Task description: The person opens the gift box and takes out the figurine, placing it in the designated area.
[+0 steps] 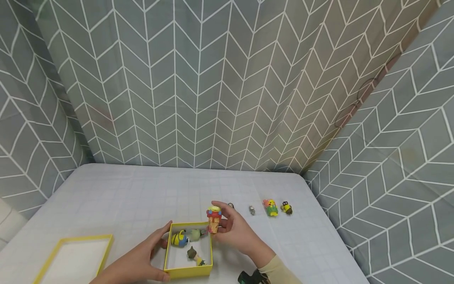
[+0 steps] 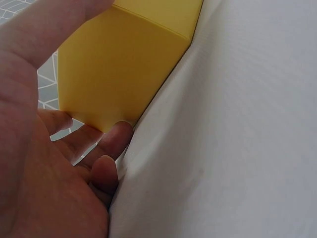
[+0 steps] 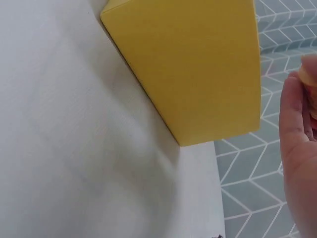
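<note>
A shallow yellow box [image 1: 189, 272] with a white inside stands on the table. My left hand [image 1: 143, 256] grips its left side, thumb at the near corner and fingers at the far one; the left wrist view shows the fingers against the yellow wall [image 2: 119, 69]. Inside lie a yellow-and-blue figurine [image 1: 179, 238], a pale green figurine [image 1: 195, 235] and a brown-capped figurine [image 1: 193, 254]. Above the box's far right corner, my right hand [image 1: 237, 232] pinches a red, tan and yellow toy figurine [image 1: 214, 219], upright. Only a sliver of that figurine shows in the right wrist view.
A yellow-rimmed lid [image 1: 108, 252] lies left of the box. To the right are a small grey figurine [image 1: 252, 210], a colourful figurine [image 1: 271, 207] and a yellow-and-brown figurine [image 1: 286, 208]. A dark object [image 1: 250, 277] is by the right wrist. Patterned curtains enclose the table.
</note>
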{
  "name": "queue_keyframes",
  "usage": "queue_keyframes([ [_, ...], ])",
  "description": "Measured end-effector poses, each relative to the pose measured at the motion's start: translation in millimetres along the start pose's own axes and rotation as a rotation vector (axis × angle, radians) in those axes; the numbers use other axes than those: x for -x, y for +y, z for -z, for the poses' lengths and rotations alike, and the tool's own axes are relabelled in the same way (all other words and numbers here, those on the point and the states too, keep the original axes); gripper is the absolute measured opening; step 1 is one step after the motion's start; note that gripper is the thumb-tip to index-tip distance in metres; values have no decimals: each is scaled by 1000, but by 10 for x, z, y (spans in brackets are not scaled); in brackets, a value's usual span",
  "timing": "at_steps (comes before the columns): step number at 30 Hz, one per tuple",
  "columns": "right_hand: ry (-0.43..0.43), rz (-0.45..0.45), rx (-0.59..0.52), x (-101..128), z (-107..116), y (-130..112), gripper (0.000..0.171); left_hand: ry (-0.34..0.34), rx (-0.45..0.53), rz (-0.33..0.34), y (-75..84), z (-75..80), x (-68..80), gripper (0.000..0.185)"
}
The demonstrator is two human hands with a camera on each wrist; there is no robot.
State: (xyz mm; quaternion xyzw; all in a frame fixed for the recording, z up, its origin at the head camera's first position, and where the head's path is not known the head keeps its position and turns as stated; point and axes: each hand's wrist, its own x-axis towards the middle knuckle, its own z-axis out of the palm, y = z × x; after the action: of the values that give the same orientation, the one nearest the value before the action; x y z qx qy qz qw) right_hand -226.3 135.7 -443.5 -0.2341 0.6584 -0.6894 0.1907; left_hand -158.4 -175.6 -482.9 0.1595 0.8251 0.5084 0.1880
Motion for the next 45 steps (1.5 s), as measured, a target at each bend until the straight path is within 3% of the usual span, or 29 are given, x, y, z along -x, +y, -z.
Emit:
queue_keyframes([
  [4, 46, -33, 5, 57, 31, -23, 87, -9, 20, 4, -3, 3, 6, 118],
  [13, 174, -84, 134, 214, 206, -69, 85, 7, -26, 14, 5, -8, 10, 119],
  [25, 270, -169, 229, 403, 397, 10, 82, 18, -56, 31, 9, -5, -8, 119],
  [30, 267, -203, 256, 462, 471, 32, 85, 12, -49, 33, 12, -9, -10, 118],
  [37, 253, -221, 288, 524, 582, 72, 85, 38, -125, 43, 26, -11, -22, 123],
  [45, 222, -221, 301, 544, 620, 161, 84, 39, -105, 70, 33, -19, -19, 124],
])
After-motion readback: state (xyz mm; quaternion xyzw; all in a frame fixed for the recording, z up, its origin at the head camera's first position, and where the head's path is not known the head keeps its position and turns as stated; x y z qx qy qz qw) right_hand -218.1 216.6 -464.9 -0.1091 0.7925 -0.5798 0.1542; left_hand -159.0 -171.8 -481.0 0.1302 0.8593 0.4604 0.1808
